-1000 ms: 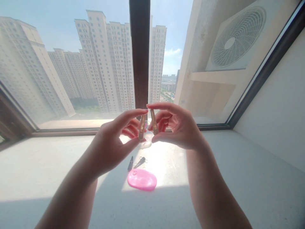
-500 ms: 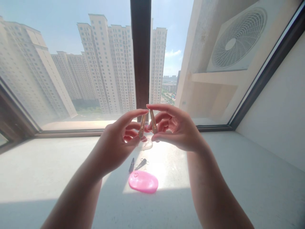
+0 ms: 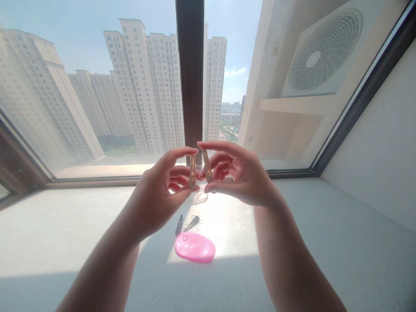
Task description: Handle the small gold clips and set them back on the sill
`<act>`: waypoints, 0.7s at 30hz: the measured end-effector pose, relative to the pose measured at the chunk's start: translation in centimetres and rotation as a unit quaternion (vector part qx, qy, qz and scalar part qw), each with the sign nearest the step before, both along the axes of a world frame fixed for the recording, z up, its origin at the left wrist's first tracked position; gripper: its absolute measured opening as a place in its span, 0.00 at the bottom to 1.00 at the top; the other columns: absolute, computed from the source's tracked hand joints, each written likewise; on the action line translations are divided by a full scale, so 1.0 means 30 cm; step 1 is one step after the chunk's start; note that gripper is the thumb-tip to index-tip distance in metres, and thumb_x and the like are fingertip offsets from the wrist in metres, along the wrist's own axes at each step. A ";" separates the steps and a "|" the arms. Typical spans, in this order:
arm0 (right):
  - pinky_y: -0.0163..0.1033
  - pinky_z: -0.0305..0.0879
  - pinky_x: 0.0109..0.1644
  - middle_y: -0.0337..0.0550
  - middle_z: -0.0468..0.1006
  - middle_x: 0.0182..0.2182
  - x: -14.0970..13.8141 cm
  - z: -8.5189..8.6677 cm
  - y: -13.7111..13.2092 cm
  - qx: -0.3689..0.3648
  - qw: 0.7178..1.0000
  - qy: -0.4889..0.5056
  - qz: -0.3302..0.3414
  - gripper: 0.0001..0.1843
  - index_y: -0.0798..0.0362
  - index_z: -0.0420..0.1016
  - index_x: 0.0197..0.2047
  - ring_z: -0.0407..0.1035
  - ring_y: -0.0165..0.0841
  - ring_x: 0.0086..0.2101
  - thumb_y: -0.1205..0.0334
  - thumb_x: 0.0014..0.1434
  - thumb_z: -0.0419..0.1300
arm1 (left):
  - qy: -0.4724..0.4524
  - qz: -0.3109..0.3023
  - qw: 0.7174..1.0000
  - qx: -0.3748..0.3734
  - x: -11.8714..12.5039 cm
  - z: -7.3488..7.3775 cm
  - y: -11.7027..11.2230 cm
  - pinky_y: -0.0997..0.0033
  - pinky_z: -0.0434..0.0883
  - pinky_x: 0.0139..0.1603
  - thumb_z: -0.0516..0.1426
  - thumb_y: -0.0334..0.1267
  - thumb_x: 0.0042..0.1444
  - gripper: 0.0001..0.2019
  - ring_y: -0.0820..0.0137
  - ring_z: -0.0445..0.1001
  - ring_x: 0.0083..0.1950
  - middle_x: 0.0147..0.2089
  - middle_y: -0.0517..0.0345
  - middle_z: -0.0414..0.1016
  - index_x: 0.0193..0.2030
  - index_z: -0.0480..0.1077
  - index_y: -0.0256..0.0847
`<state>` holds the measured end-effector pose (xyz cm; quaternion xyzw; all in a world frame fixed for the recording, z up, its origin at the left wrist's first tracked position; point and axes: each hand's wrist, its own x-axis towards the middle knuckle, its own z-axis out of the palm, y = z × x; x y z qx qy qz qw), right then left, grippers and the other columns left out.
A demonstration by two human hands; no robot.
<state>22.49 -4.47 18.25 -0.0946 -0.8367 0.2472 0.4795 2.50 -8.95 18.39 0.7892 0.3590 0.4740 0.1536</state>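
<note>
My left hand (image 3: 162,188) pinches a gold-beige snap hair clip (image 3: 193,171) upright, forefinger at its top end and thumb at its bottom. A second, similar hair clip (image 3: 207,165) is held the same way by my right hand (image 3: 240,173), leaning slightly to the left at its top. The two clips are side by side with a small gap between them. Behind the fingers, a clear container (image 3: 200,198) on the sill is partly hidden. Below the hands lie two dark snap hair clips (image 3: 179,225) and several small thin rings (image 3: 201,221).
A pink translucent oval piece (image 3: 195,248), with a small ring on it, lies on the white windowsill (image 3: 227,281) in front of the dark clips. The window's dark frame post (image 3: 191,78) rises behind my hands. Outside are tall buildings and an air-conditioner unit (image 3: 321,52).
The clip in my left hand has turned from a slight tilt to nearly vertical. Both hands shift a little left, and the gap between the clip tops is slightly different.
</note>
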 end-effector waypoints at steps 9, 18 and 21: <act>0.34 0.75 0.32 0.41 0.75 0.36 -0.001 -0.001 -0.004 0.012 1.000 0.004 0.005 0.34 0.50 0.61 0.61 0.74 0.30 0.33 0.58 0.53 0.66 | -0.006 -0.028 1.000 0.006 0.007 0.006 -0.018 0.73 0.79 0.32 0.64 0.32 0.48 0.26 0.68 0.79 0.34 0.35 0.60 0.77 0.54 0.62 0.47; 0.38 0.75 0.33 0.40 0.75 0.35 0.001 0.013 -0.041 -0.003 1.000 0.000 -0.005 0.33 0.49 0.61 0.60 0.74 0.32 0.32 0.57 0.52 0.67 | 0.011 -0.053 0.998 0.006 -0.004 0.013 -0.035 0.68 0.79 0.35 0.64 0.36 0.49 0.27 0.67 0.79 0.33 0.35 0.60 0.78 0.56 0.62 0.48; 0.38 0.75 0.33 0.39 0.75 0.34 0.003 0.017 -0.058 -0.008 1.000 0.008 -0.008 0.34 0.48 0.61 0.60 0.74 0.32 0.32 0.57 0.52 0.67 | 0.001 -0.055 0.998 0.009 -0.003 0.014 -0.043 0.68 0.79 0.37 0.63 0.35 0.50 0.28 0.67 0.79 0.35 0.36 0.59 0.77 0.58 0.61 0.49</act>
